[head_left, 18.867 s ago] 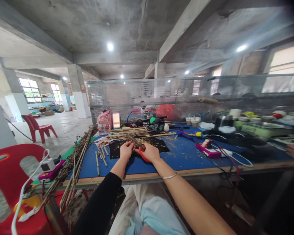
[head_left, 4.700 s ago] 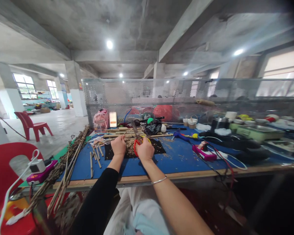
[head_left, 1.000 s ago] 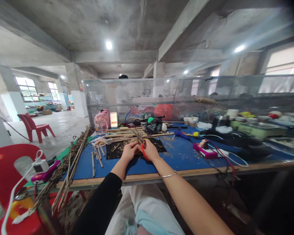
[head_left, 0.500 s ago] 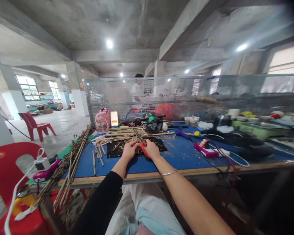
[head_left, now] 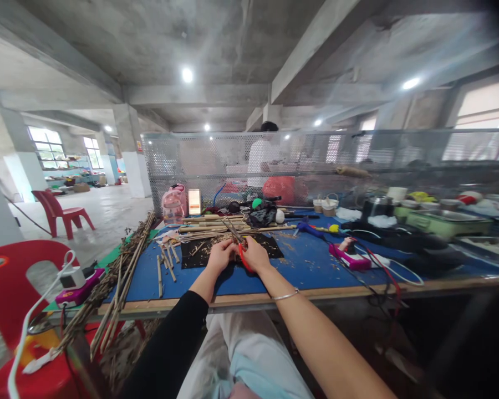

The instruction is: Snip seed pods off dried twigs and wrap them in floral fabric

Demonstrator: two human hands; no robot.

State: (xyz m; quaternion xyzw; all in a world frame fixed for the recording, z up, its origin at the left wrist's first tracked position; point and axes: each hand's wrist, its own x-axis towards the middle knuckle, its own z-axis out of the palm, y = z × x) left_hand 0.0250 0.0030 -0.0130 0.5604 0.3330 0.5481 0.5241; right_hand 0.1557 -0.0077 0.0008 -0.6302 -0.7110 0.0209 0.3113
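Observation:
My left hand [head_left: 219, 256] is closed around a short brown stick held over the black mat [head_left: 193, 253]. My right hand [head_left: 254, 255] grips red-handled scissors [head_left: 241, 254], whose dark blades point up and away toward the stick. Both hands meet above the mat on the blue table [head_left: 311, 265]. Wood shavings lie scattered on the mat around them. The exact spot where the blades touch the stick is hidden by my fingers.
Long twigs [head_left: 120, 277] hang over the table's left edge; cut sticks [head_left: 166, 260] lie beside the mat. A pink glue gun [head_left: 351, 257] with cables sits to the right. A red chair [head_left: 8, 310] holds a power strip. Behind the mesh screen [head_left: 316, 158] a person stands.
My hands have stayed over the mat, shifting only slightly with the scissors and stick. The person behind the mesh screen has walked from left to right.

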